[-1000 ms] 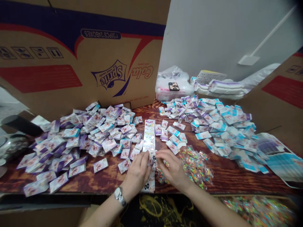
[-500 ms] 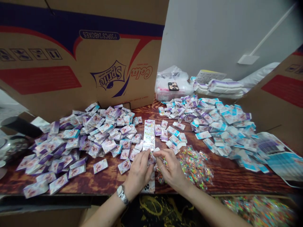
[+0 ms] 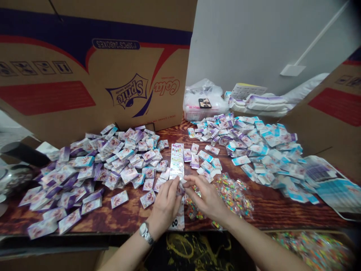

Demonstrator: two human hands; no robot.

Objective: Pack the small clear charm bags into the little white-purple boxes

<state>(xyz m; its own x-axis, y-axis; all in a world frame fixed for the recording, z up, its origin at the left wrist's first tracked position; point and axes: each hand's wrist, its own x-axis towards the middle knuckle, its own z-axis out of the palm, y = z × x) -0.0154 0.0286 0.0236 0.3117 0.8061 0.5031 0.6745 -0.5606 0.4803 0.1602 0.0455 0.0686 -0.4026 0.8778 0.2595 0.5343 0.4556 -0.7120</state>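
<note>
Over the wooden table (image 3: 284, 212), my left hand (image 3: 165, 207) and right hand (image 3: 204, 197) pinch a packet (image 3: 181, 190) in their fingertips before a Sprite carton (image 3: 126, 90).

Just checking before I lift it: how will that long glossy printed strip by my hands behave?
The long glossy printed strip looks thin, so it will probably flop rather than stay stiff. It should feel very light, and its shiny face may slide across the wood table.

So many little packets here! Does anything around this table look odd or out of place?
Yes: the Sprite logo on the cardboard carton behind the wooden table is upside down, as is the carton's other printing, so the carton seems to be inverted.
</note>
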